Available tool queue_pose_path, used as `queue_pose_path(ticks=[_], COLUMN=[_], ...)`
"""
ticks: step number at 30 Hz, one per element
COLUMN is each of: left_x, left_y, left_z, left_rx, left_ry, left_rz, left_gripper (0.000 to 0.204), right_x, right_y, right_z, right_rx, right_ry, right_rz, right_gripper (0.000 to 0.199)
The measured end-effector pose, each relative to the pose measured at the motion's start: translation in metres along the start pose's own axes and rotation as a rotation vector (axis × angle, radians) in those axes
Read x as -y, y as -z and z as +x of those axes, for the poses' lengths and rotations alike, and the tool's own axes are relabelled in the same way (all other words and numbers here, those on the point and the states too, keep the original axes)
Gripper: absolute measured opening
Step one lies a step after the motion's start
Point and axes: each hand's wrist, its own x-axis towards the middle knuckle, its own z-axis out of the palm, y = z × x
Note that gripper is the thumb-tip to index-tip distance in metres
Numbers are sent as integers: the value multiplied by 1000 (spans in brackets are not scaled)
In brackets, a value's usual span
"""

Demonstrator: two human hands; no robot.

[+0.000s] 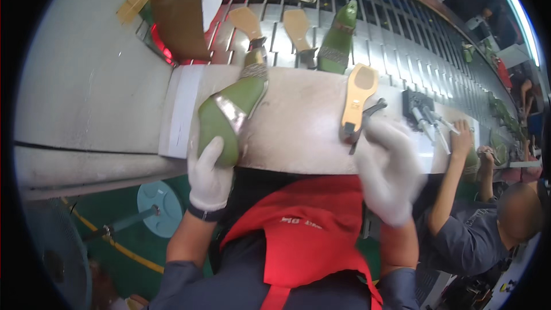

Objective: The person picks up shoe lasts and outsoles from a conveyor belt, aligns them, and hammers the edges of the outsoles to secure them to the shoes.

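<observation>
In a white glove, my left hand point(210, 175) grips the toe end of a green shoe last point(225, 117), its thumb on top. The last wears a shiny metallic strap across the front and a glittery strap farther back. My right hand point(391, 166), gloved in white too, is smeared by motion and its fingers cannot be made out. Just beyond it lies a tan sandal sole point(360, 95) with a dark heel piece at its near end. A dark tool point(376, 107) sticks out beside the sole, partly hidden by the right hand.
Beyond the pale work ledge point(298, 120) runs a metal roller conveyor point(390, 46). It carries another green last point(337, 43) and two tan soles point(296, 27). A dark box with white-handled tools point(422, 109) stands right, near a co-worker's hand point(461, 138). A brown board point(181, 23) stands left.
</observation>
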Motion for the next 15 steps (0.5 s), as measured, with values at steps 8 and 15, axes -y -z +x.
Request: queue_pose_path(ticks=[8,15], left_x=[-5,-5], left_y=[0,14], left_z=[-5,-6], left_rx=[-8,-33], left_ry=[-383,-222], left_rz=[909,779], left_gripper=[69,61], right_x=[-71,-10], right_y=[-66,-37], right_z=[-5,-51], right_rx=[-195,-145], right_ry=[118,-11], right_rz=[-454,103], right_gripper=[41,29])
